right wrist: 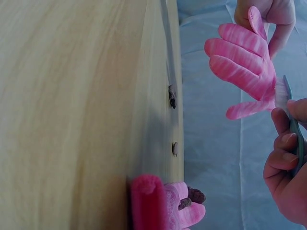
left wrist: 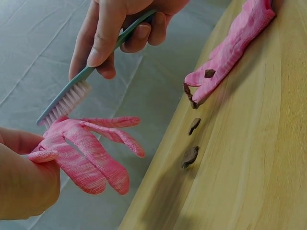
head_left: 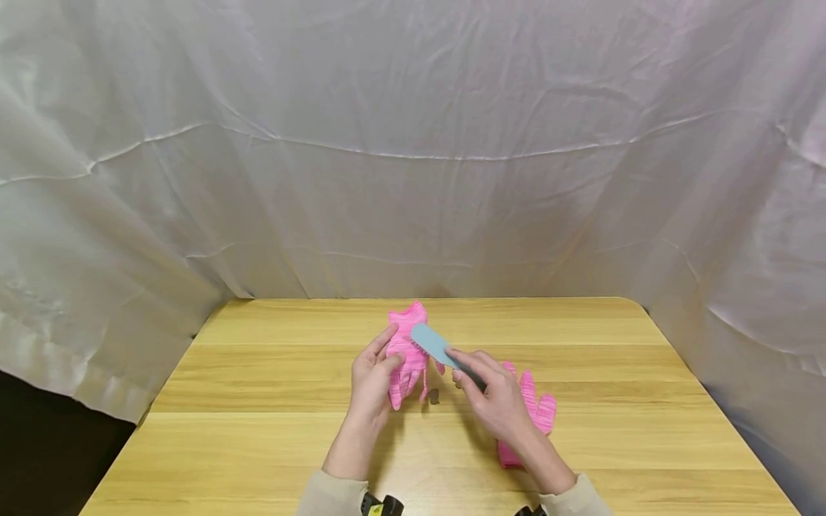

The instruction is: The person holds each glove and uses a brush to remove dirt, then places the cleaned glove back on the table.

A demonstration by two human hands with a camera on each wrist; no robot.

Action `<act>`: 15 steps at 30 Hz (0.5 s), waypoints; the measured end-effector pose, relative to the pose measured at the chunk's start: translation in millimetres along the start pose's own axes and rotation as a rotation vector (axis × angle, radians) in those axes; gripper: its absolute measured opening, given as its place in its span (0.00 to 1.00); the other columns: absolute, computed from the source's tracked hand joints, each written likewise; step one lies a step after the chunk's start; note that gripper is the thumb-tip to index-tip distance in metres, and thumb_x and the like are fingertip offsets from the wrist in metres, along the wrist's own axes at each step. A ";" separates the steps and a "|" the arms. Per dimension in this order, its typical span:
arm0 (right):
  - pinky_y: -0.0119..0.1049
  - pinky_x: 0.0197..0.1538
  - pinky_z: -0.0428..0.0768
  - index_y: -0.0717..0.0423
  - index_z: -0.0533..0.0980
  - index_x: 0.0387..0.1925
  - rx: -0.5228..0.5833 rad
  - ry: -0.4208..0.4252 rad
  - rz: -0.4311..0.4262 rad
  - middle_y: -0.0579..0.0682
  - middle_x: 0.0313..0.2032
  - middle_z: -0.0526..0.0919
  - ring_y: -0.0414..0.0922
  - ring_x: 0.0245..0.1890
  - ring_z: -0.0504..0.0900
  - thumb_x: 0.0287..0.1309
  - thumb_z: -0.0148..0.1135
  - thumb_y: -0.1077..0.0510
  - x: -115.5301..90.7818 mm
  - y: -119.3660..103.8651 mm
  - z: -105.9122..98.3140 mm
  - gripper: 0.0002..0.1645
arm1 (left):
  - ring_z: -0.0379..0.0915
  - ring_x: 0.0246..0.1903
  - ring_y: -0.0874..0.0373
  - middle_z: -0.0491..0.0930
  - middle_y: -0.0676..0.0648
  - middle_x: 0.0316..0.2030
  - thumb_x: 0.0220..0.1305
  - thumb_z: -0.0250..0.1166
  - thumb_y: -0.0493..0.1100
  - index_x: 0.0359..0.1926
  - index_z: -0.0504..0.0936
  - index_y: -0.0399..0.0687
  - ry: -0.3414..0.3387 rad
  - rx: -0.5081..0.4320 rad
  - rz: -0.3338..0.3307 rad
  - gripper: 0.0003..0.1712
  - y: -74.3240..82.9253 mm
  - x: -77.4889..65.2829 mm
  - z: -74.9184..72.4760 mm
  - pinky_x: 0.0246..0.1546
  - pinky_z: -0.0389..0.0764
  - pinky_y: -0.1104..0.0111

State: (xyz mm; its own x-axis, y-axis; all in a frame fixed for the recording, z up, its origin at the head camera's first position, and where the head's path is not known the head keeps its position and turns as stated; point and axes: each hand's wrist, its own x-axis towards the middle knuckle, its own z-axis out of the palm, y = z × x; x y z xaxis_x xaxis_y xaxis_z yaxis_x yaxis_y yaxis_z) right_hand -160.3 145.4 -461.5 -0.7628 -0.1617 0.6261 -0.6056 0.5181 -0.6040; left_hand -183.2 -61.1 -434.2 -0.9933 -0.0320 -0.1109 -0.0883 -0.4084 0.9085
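Note:
A pink knitted glove is held above the table by my left hand, thumb on its near face. The glove's fingers dangle toward the tabletop. My right hand grips the handle of a blue-green brush. In the left wrist view, the brush's pale bristles touch the glove near the base of its fingers. On the table to the right lies a second pink glove, partly hidden under my right forearm. Dark brown crumbly pieces are scattered near it, some resting on that glove.
The light wood table has a rounded far right corner. Grey-white cloth hangs behind it and along both sides. A small dark piece sits on the wood below the held glove.

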 end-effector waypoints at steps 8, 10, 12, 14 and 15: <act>0.28 0.26 0.79 0.53 0.83 0.59 0.012 0.000 0.001 0.48 0.44 0.88 0.34 0.29 0.79 0.59 0.70 0.70 -0.1 -0.4 0.1 0.26 | 0.80 0.52 0.55 0.73 0.31 0.67 0.66 0.55 0.23 0.73 0.71 0.39 0.012 -0.007 -0.004 0.34 0.6 -0.5 0.9 0.49 0.85 0.71; 0.28 0.26 0.79 0.54 0.83 0.59 0.017 0.001 -0.003 0.48 0.44 0.88 0.34 0.29 0.79 0.59 0.70 0.70 0.0 -0.8 -0.1 0.26 | 0.80 0.51 0.55 0.73 0.31 0.67 0.66 0.55 0.23 0.73 0.71 0.39 0.012 -0.003 -0.002 0.34 0.8 -0.8 1.1 0.49 0.85 0.71; 0.28 0.25 0.79 0.54 0.83 0.59 0.021 0.004 -0.007 0.48 0.44 0.88 0.34 0.29 0.79 0.59 0.70 0.70 0.0 -1.0 -0.2 0.26 | 0.80 0.51 0.55 0.73 0.31 0.67 0.66 0.55 0.23 0.73 0.71 0.39 0.012 0.002 0.001 0.34 0.8 -1.1 1.0 0.49 0.85 0.71; 0.28 0.25 0.78 0.55 0.83 0.59 0.024 0.006 -0.012 0.48 0.44 0.88 0.33 0.29 0.79 0.59 0.70 0.70 0.2 -1.3 -0.3 0.26 | 0.80 0.51 0.55 0.73 0.31 0.68 0.66 0.55 0.23 0.73 0.71 0.39 0.009 0.005 0.005 0.34 0.9 -1.4 1.1 0.48 0.85 0.72; 0.28 0.25 0.78 0.55 0.83 0.59 0.025 0.007 -0.014 0.48 0.44 0.88 0.33 0.29 0.79 0.60 0.70 0.70 0.2 -1.3 -0.3 0.25 | 0.80 0.50 0.56 0.73 0.31 0.68 0.66 0.55 0.23 0.73 0.71 0.39 0.008 0.007 0.008 0.34 0.9 -1.6 1.1 0.47 0.85 0.72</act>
State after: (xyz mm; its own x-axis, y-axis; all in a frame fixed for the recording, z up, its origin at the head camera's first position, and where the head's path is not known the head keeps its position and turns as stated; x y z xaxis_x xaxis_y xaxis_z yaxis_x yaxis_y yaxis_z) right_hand -159.6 144.9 -460.5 -0.7528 -0.1625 0.6379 -0.6216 0.4944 -0.6076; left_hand -181.7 -60.4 -432.8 -0.9933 -0.0424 -0.1070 -0.0811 -0.4020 0.9120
